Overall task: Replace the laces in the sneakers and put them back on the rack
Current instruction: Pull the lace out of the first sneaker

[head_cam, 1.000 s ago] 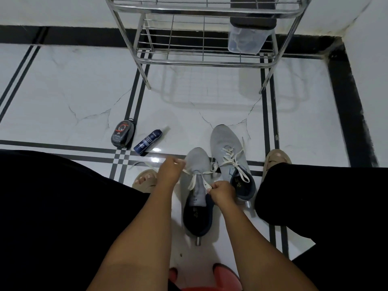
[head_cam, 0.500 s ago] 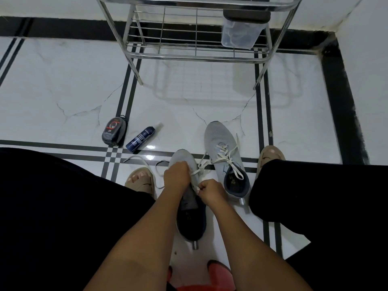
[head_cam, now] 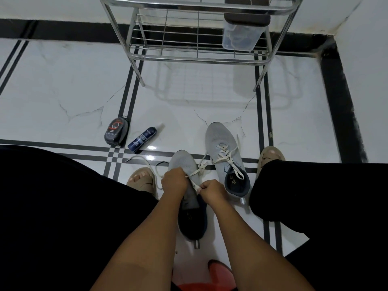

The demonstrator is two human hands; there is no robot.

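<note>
Two grey sneakers with dark blue collars lie on the white tiled floor between my knees. The near sneaker points away from me. My left hand grips its white lace over the eyelets, and my right hand pinches the same lace just to the right. A loose lace end trails left across the floor. The second sneaker lies to the right, laced with a white lace. The steel rack stands at the back.
A black shoe-polish case and a dark blue spray bottle lie on the floor at left. A clear plastic tub sits on the rack's lower shelf. My sandalled feet flank the sneakers. A red stool edge shows below.
My left hand has moved in from the left onto the near sneaker, close beside my right hand. The lace between them is now short and the loose end lies slack on the floor.
</note>
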